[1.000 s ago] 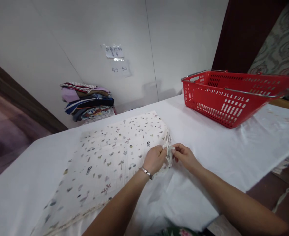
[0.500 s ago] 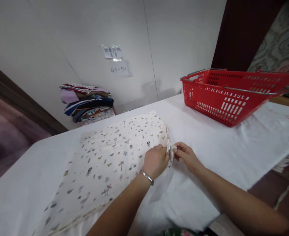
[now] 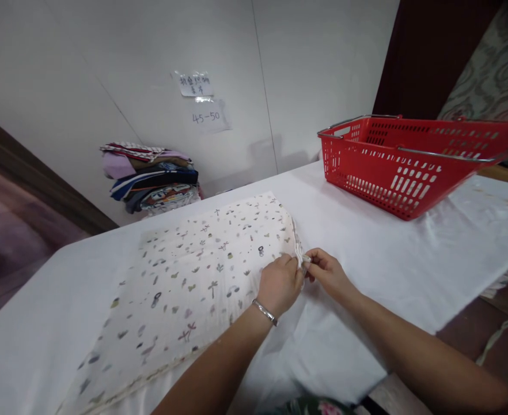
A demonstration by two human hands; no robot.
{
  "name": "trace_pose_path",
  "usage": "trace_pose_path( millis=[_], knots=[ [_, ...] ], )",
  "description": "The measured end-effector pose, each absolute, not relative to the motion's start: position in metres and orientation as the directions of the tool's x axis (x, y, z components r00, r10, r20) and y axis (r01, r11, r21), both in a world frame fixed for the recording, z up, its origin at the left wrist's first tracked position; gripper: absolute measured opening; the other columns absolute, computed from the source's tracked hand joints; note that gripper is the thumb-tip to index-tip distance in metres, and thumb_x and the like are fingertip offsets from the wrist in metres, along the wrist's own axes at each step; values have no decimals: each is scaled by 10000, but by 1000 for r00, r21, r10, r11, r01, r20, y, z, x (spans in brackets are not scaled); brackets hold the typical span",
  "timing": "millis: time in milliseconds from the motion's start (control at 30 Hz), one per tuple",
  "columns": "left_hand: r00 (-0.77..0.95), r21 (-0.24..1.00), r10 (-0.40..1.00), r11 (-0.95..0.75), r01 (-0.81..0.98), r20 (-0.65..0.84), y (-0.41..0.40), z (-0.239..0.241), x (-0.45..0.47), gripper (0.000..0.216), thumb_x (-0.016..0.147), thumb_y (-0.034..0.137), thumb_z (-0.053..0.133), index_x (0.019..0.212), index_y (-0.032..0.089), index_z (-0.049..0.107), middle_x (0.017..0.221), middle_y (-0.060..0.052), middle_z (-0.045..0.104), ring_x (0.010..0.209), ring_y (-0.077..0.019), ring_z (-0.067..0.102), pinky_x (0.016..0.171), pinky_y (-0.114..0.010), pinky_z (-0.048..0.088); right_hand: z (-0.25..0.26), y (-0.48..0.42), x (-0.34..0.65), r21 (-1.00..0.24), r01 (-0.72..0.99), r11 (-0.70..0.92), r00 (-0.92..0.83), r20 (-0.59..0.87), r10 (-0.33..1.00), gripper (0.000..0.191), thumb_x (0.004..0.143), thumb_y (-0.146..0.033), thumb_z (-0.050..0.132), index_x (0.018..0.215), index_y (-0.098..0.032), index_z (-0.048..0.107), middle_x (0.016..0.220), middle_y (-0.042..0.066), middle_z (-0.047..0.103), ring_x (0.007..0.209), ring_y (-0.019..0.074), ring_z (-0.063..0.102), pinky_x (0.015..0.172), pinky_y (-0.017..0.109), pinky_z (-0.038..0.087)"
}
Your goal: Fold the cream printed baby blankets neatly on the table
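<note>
A cream cloth (image 3: pixel 193 271) printed with small motifs lies spread flat on the white-covered table (image 3: pixel 366 242). My left hand (image 3: pixel 280 282), a metal bracelet on its wrist, pinches the cloth's near right corner. My right hand (image 3: pixel 326 272) meets it from the right, its fingers closed on the same bunched edge of the cloth. Both hands touch at that corner.
A red plastic basket (image 3: pixel 409 161) with metal handles stands at the table's right back. A stack of folded clothes (image 3: pixel 152 178) rests against the wall at the back left. Paper notes (image 3: pixel 202 101) are taped to the wall.
Both hands have stayed pinched on the cloth's right corner, shifting slightly. The hanging bunched edge has been gathered in closer between the fingers.
</note>
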State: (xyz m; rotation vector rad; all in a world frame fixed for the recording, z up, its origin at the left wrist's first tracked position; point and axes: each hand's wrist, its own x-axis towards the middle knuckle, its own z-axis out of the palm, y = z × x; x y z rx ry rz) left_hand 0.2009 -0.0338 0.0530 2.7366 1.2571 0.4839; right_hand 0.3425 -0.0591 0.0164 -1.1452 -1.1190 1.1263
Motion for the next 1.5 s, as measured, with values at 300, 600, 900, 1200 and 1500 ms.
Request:
trace_pose_path(
  millis=[300, 600, 900, 1200, 1500],
  knots=[
    [595, 287, 770, -638, 715, 229, -36, 57, 200, 197, 878, 260, 373, 804, 187, 541, 823, -27, 558, 714, -133, 518, 607, -251, 353, 17, -64, 342, -990, 41, 136, 116, 140, 983, 165, 759, -342, 584, 822, -196, 544, 620, -26, 520, 571, 105, 482, 526, 234, 421],
    [578, 327, 794, -606, 725, 190, -37, 58, 198, 226, 870, 349, 410, 831, 193, 568, 837, -29, 560, 728, -139, 529, 614, -248, 361, 23, -66, 345, -987, 33, 155, 94, 157, 983, 241, 789, -420, 540, 818, -193, 611, 661, 7, 599, 568, 123, 534, 533, 260, 459],
    [611, 359, 764, -641, 679, 208, -34, 58, 193, 298, 921, 312, 302, 798, 190, 545, 828, -13, 545, 705, -113, 517, 609, -232, 354, 25, -63, 345, -994, -31, 107, 137, 102, 985, 253, 803, -433, 516, 748, -192, 571, 575, -6, 577, 505, 111, 505, 495, 244, 419],
    [628, 170, 745, -665, 727, 226, -35, 55, 200, 214, 891, 271, 369, 814, 180, 547, 823, -33, 556, 725, -147, 530, 609, -264, 363, 22, -64, 343, -993, -31, 113, 119, 109, 987, 231, 779, -420, 573, 803, -190, 564, 648, -9, 560, 577, 110, 507, 530, 237, 427],
    [679, 198, 711, -703, 683, 182, -37, 59, 199, 170, 892, 240, 360, 860, 172, 513, 871, -38, 530, 751, -154, 521, 648, -277, 408, 18, -60, 345, -992, -73, 102, 125, 92, 988, 260, 702, -396, 668, 821, -190, 563, 647, -26, 522, 589, 102, 478, 525, 230, 410]
  ],
)
